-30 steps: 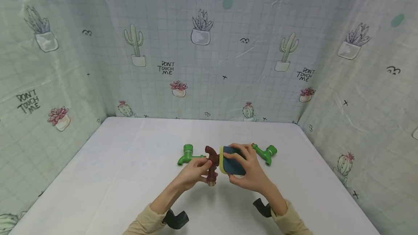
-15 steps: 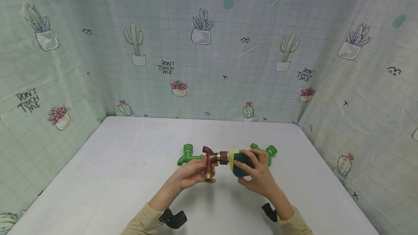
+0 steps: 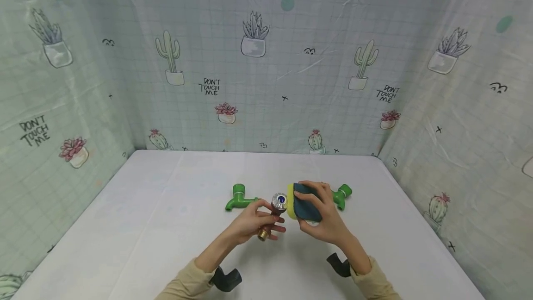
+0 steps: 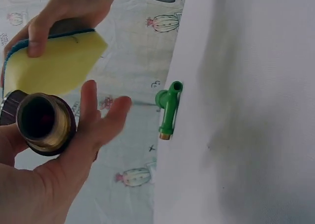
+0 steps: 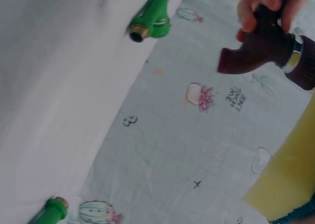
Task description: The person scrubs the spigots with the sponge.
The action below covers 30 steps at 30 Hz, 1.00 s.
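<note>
A brown faucet (image 3: 264, 232) with a brass threaded end is held by my left hand (image 3: 249, 224) above the table. Its round knob (image 3: 279, 202), with a blue centre, faces the head camera. The curved brown spout (image 5: 241, 60) shows in the right wrist view. My right hand (image 3: 325, 216) grips a sponge (image 3: 307, 203), dark blue on one side and yellow on the other. The sponge's yellow side (image 4: 54, 69) is turned toward the faucet, close beside the knob. Whether the two touch, I cannot tell.
On the white table (image 3: 175, 226), a green faucet (image 3: 239, 197) lies behind my left hand. Another green faucet (image 3: 342, 196) lies behind my right hand, partly hidden. Black curved pieces (image 3: 227, 280) sit by both wrists. A cactus-print cloth (image 3: 266, 82) surrounds the table on three sides.
My left hand has turned the brown faucet, swinging its knob from pointing right to facing the camera. The sponge moved right, away from the faucet, then came back left beside the knob.
</note>
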Tool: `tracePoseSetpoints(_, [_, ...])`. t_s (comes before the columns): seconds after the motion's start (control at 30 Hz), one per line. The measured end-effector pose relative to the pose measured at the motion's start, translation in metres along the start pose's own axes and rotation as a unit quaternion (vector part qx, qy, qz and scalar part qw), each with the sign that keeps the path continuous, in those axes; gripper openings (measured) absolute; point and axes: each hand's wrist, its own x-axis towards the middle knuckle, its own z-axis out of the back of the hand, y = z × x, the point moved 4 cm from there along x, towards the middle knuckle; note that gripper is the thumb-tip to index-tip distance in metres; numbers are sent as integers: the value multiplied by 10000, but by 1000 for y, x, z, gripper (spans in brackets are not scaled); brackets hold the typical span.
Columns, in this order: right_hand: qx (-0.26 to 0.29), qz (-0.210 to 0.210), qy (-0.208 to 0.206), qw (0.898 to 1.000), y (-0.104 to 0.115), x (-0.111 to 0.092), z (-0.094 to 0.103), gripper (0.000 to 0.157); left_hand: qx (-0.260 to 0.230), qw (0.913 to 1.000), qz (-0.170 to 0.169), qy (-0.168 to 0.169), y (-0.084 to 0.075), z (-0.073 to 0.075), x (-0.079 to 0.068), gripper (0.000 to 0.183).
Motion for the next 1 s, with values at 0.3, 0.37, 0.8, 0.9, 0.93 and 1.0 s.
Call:
tracePoseSetpoints(0.3, [-554,353,371,9972,6,16,-5,45,273,9995,82,99,2,-5,-3,45])
tracePoseSetpoints(0.37, [-650,364,361,9966,2,16,-4,44,123,9997,164,121,4,-6,-3,44])
tracePoseSetpoints(0.8, [90,0,497,9987,-4,23,-5,53,79,9995,95,-293,9,1,-3,45])
tracePoseSetpoints(0.9, [-20,271,679,9973,3,28,-12,48,108,9996,45,-242,7,-2,-3,45])
tracePoseSetpoints(0.93, [-93,328,682,9971,4,28,-14,48,110,9997,33,-225,6,-3,-3,45])
tracePoseSetpoints(1.0, [-232,324,634,9972,1,27,-16,48,90,9997,39,-241,5,-5,-3,46])
